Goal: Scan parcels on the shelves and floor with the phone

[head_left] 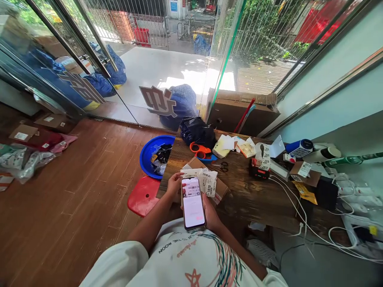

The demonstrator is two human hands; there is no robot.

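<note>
My right hand [210,212] is closed around the lower right side of a smartphone [194,213]. The lit screen shows a camera picture of a barcode label at its top. Just left of the phone is my left hand [173,186], its fingertips pinched at the left edge of a white shipping label [191,172] with a barcode. Under and beside it lie a cardboard parcel [222,186] and a small white bag with a label marked 1019 [210,184]. The phone hides part of these.
The wooden table [239,199] carries scissors [222,166], an orange tape cutter [200,149], a black bag [197,132], a label printer [259,170] and loose white cables. A blue basin [146,153] and red stool [142,197] stand at left. Parcels [30,137] lie on the floor by the glass door.
</note>
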